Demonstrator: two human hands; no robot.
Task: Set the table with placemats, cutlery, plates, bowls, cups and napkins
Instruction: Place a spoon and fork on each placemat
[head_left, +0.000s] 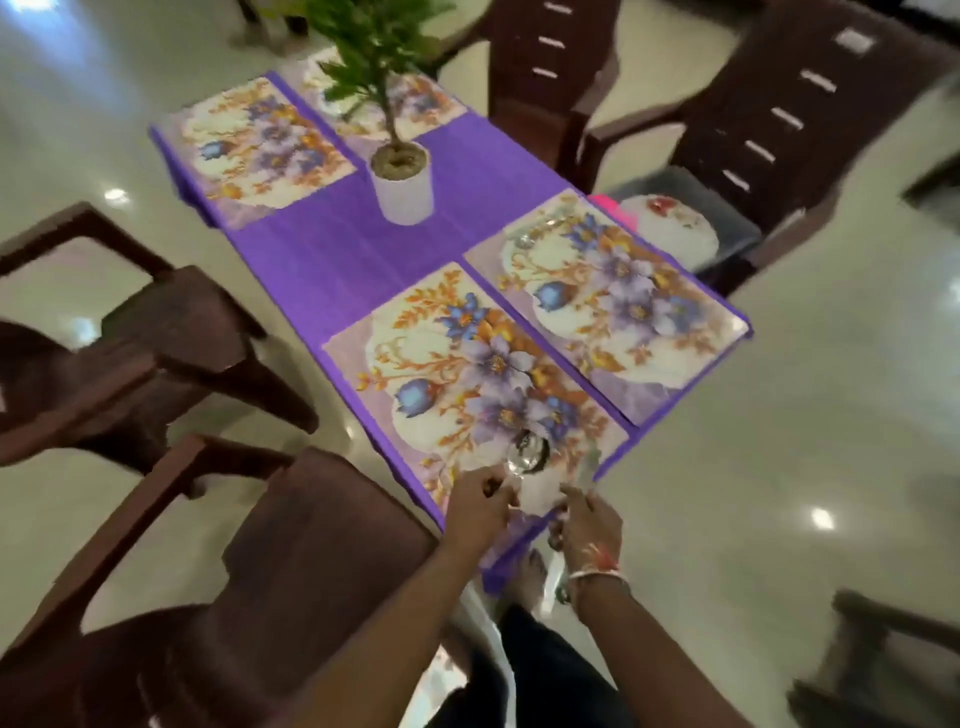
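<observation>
Head view. At 6 o'clock on the purple table (322, 260), we see the left hand (480, 504), fingers curled, pinching the handle of a shiny spoon (527, 451) that lies on the near placemat (415, 364). Just beside it at 5 o'clock, the right hand (589, 527) grips blurred cutlery (590, 464). A second placemat (618, 306) lies at 3 o'clock. A potted plant (402, 179) stands at centre.
</observation>
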